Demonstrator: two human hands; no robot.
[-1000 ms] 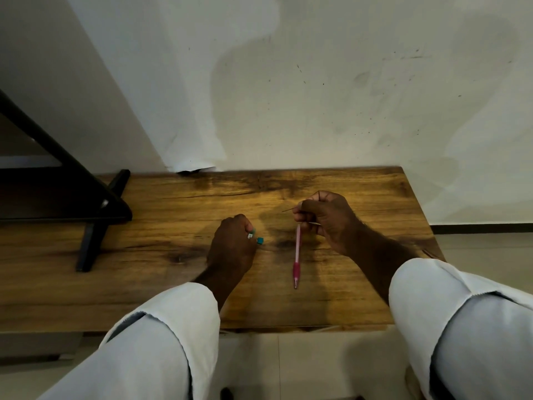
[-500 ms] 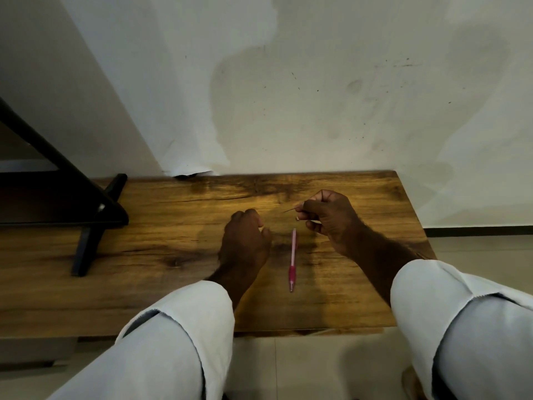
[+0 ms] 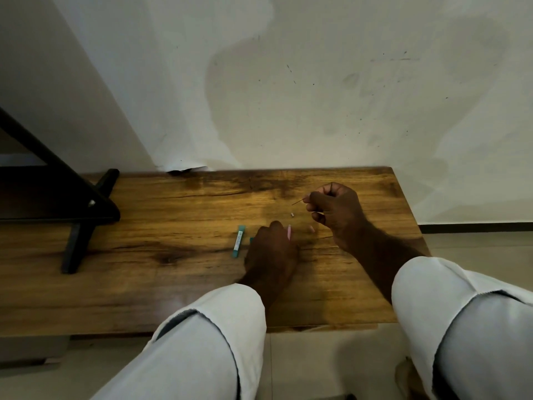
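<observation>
Glossy, grained wooden desk point(image 3: 173, 284) against a stained white wall point(image 3: 317, 111): right hand point(image 3: 337, 212) pinches a thin rod point(image 3: 298, 201); left hand point(image 3: 271, 252) grips a pink pen point(image 3: 289, 230) beside a teal case point(image 3: 238, 241).

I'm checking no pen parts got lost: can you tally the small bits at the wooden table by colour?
Teal: 2, teal tube and teal bit beside the left hand
Pink: 2, pink pen and pink piece
White: 1, white piece
Dark: 1, thin rod in the right hand
Total: 6
</observation>
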